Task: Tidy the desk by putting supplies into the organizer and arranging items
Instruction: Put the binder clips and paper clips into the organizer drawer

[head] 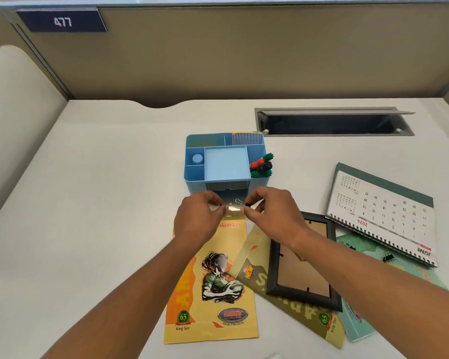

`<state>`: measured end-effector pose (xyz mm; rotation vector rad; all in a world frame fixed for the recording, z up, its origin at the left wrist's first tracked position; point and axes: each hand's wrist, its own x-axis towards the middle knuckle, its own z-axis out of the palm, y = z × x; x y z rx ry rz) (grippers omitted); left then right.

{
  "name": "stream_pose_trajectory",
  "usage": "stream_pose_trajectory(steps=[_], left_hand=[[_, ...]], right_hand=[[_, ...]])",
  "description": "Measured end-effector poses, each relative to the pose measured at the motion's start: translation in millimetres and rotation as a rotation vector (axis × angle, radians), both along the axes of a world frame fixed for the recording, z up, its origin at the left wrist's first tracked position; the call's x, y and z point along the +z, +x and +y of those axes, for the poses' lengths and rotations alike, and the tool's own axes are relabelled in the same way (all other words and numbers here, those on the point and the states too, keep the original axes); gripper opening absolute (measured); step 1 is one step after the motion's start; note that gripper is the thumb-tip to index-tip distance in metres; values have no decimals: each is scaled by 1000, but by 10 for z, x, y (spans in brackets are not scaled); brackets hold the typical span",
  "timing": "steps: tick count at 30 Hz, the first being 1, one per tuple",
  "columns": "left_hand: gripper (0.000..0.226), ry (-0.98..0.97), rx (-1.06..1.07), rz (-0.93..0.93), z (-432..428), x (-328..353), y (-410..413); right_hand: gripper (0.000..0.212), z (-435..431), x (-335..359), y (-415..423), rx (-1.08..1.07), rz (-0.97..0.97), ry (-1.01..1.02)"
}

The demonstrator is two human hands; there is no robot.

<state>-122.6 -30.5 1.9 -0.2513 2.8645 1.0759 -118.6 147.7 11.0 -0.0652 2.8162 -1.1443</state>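
A light-blue desk organizer [192, 174] stands at the desk's middle, with an open slot low in its front. Just in front of that slot both hands meet over a small pale shiny piece [233, 209]; I cannot tell what it is. My left hand [197, 220] pinches its left end. My right hand [272, 213] pinches a black binder clip [247, 204] with a silver wire handle at its right end. Under my wrists lies a yellow notebook [213, 288]. The organizer's right compartment holds red, green and black toothed pieces [261, 165].
A black photo frame [302, 296] lies on an olive notebook [257, 270] at the right. Beyond it are a green notebook [358, 325] with a black clip [388, 258] and a spiral desk calendar [384, 213]. An open cable hatch [332, 123] is sunk into the desk behind.
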Motion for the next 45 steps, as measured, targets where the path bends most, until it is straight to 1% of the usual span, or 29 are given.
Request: stream_pose_trajectory(steps=[3, 5, 8, 12, 16, 20, 21, 24, 26, 29, 31, 33, 35, 38, 42, 45], left_hand=[[9, 1, 0, 6, 2, -86, -55], [8, -5, 7, 7, 3, -133, -85], [10, -12, 10, 8, 13, -186, -95], [14, -30, -6, 58, 33, -234, -37], [12, -43, -130, 86, 24, -296, 74], [17, -130, -227, 149, -19, -313, 243], [21, -149, -269, 113, -22, -321, 280], [30, -233, -413, -82, -2, -364, 365], [26, -267, -432, -109, 5, -382, 399], [15, -313, -441, -60, 14, -372, 402], [14, -323, -444, -25, 32, -332, 375], [14, -316, -452, -22, 56, -306, 333], [19, -317, -491, -56, 77, -298, 317], [28, -394, -585, -89, 78, -318, 331], [18, -491, -631, -74, 125, -319, 361], [19, -553, -612, -80, 162, -317, 358]], right_hand=[[10, -27, -129, -142, 53, 24, 138], [12, -37, -191, -219, 78, 33, 194], [14, -48, -248, -294, 95, 35, 228], [15, -85, -307, -356, 135, 38, 265], [14, -66, -338, -367, 150, 41, 260], [15, -33, -353, -347, 154, 62, 236], [15, -29, -356, -337, 148, 66, 223], [17, -12, -368, -286, 130, 97, 189], [17, 0, -363, -223, 122, 116, 172], [13, 19, -333, -97, 101, 116, 156], [11, 45, -298, 3, 87, 107, 148], [13, 84, -271, 98, 78, 90, 143], [15, 140, -263, 191, 62, 64, 138], [14, 243, -294, 307, 40, 38, 142], [11, 351, -329, 448, 6, 26, 124], [10, 380, -308, 558, 0, 32, 110]])
